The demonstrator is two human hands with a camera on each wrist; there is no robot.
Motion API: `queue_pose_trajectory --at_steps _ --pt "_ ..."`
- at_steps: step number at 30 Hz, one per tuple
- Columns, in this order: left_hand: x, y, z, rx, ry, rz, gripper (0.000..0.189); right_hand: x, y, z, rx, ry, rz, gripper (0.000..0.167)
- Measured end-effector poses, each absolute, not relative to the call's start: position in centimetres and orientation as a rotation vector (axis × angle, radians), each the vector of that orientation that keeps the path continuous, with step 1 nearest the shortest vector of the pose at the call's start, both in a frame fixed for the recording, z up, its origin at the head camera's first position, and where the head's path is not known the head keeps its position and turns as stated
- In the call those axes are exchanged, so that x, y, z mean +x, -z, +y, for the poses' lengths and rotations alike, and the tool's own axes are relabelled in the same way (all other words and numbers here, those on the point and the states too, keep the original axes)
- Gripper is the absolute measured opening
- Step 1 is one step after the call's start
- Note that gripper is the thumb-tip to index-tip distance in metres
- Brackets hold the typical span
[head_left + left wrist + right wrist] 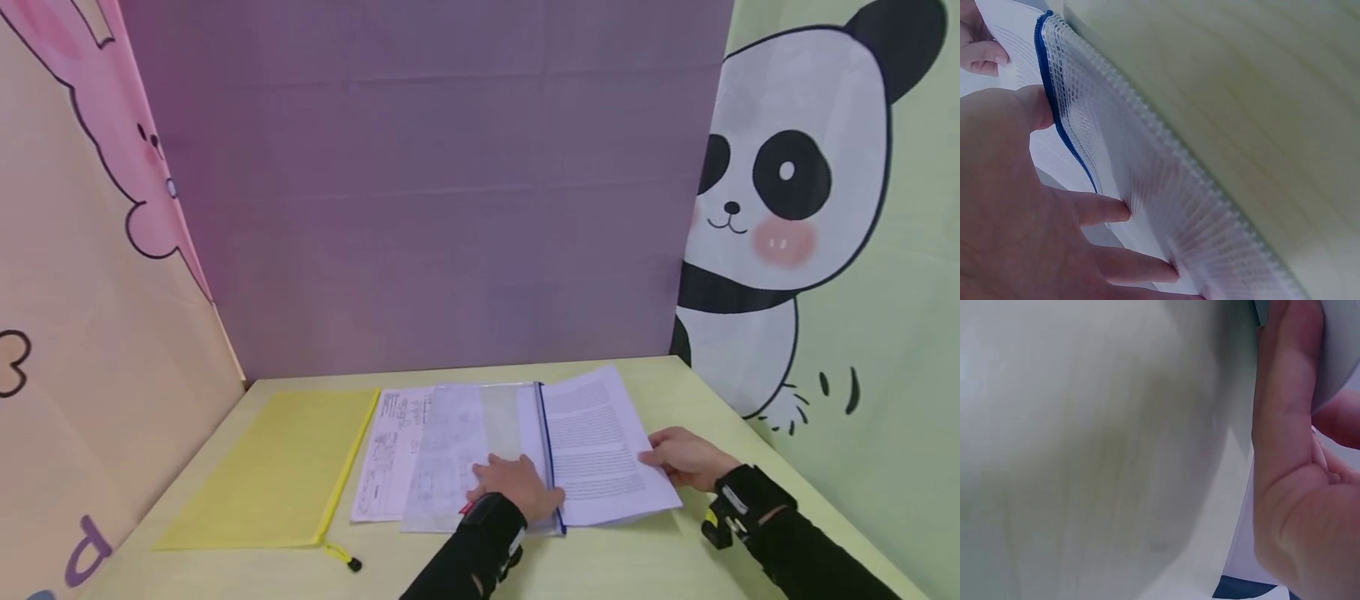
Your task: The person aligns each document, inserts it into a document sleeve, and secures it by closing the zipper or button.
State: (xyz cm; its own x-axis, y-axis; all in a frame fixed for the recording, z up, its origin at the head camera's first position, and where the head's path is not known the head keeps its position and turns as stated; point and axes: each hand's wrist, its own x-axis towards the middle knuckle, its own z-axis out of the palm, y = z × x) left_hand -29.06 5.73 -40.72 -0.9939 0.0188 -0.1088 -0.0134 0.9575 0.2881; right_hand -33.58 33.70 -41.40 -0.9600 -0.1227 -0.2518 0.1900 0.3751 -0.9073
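A clear mesh zip pouch (442,492) with a blue zipper (546,433) along its right side lies mid-table. Spread fingers of my left hand (517,487) rest on the pouch, the thumb at the zipper; the left wrist view shows the mesh weave (1141,150) under the fingertips. Printed sheets (600,442) stick out to the right of the zipper. My right hand (690,458) pinches their right edge between thumb and fingers, the near corner lifted off the table. In the right wrist view the fingers (1288,394) lie behind the curved paper.
Another printed sheet (386,450) lies partly under the pouch's left side. Left of it is a yellow zip folder (262,475) with a cord pull (343,557) at its near corner. A purple backdrop (450,192) stands behind the table (420,575), with printed panels at both sides.
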Motion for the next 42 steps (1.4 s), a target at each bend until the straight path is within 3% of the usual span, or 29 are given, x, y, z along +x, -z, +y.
queue_pose_trajectory --at_steps 24,42 --pt "-29.0 40.9 5.9 -0.006 -0.466 2.975 0.081 -33.8 41.7 29.4 0.068 1.558 2.404 0.021" --pt "-29.3 40.7 5.8 -0.004 -0.427 2.987 0.081 -33.1 41.3 30.2 -0.041 1.556 2.283 0.026"
